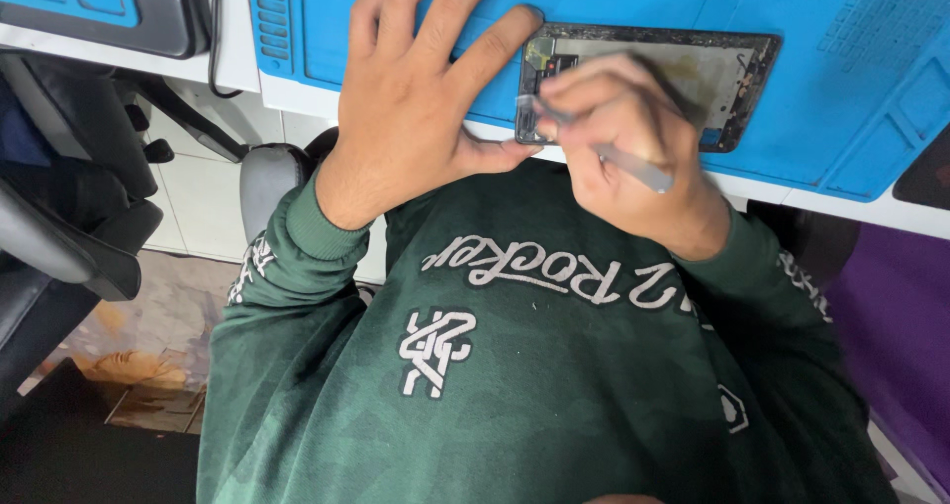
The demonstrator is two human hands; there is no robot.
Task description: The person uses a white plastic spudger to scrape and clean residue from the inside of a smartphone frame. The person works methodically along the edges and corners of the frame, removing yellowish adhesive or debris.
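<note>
Sweatshirt: one, dark green [534, 385], nearest to my eyes, both sleeves running up toward the bench.
Hands: two, both mine, close together at the near edge of the bench.
Left hand [416, 89]: palm down, fingers spread wide apart on the mat, forefinger tip touching the top left corner of the phone, thumb along its lower left edge; it steadies and clamps on nothing.
Right hand [618, 133]: curled, fingers pinched tight on one thin grey metal tool [633, 168], wrist bent over the phone's left half.
Tool: one, slanted, its tip at the phone's left end, its handle pointing back toward my chest.
Phone: one opened phone [722, 79], back off and dark frame showing, lying flat between my two hands, its left part under my right fingers.
Mat: one blue work mat [841, 89] beneath the phone, on the white bench [237, 49].
Further off: one black chair [69, 197] at the left.
</note>
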